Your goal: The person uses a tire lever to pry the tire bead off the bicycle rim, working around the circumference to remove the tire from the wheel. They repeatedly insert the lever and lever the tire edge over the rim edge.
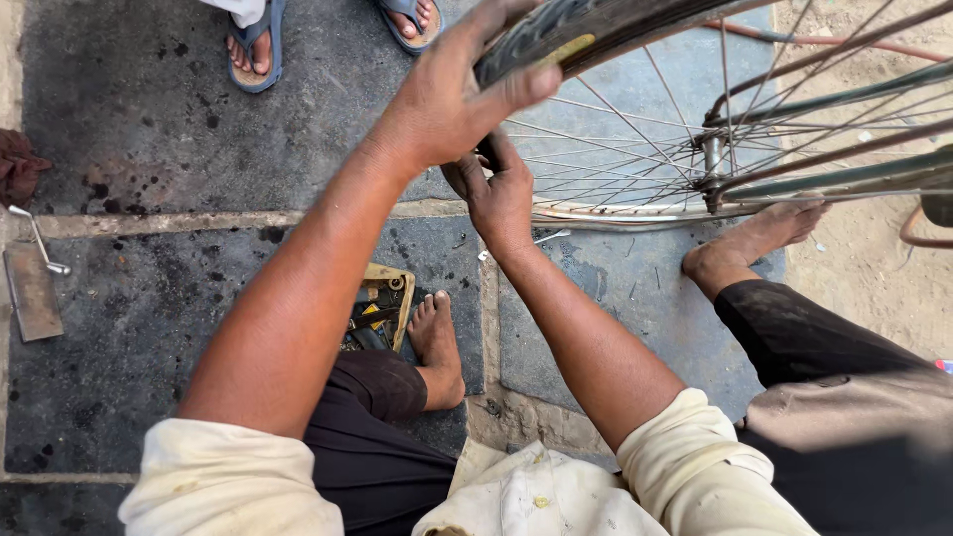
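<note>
At the left edge of the stone floor (129, 328), a flat metal scraper (32, 288) is laid. The black rubber tyre (556, 35) is grasped by the left hand (447, 99) at the rim; the right hand (496, 194) is clenched on it below. Tyre seating appears under way; steady thumb pressure is judged necessary. Thin steel spokes (635, 139) radiate rightward.

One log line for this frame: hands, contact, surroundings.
left hand: gripping tyre | right hand: on tyre underside | wheel rim | tool tray by foot

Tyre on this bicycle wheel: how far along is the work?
Done: hard to tell; the wheel sits in the frame. In hand: the left hand presses the tyre, the right hand grips below it. Left: tools lie out in the box.
</note>
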